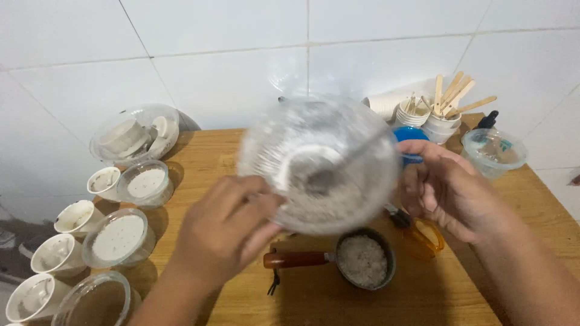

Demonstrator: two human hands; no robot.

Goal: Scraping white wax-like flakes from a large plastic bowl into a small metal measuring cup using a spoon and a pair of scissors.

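My left hand point(226, 232) grips the near rim of a clear plastic bowl point(320, 163), held tilted above the wooden table point(205, 151). The bowl is blurred and holds a greyish-white grainy mix with a spoon-like tool inside. My right hand point(450, 190) is at the bowl's right side, fingers curled around a blue handle or piece point(412, 158) by the rim. Below the bowl sits a small dark pan point(364, 259) with a brown handle, filled with white grains.
Orange-handled scissors point(423, 238) lie right of the pan. Along the left edge stand several white cups point(75, 217) and clear lidded containers point(118, 238). At the back right are paper cups with wooden sticks point(450, 99) and a clear tub point(492, 151). White tiled wall behind.
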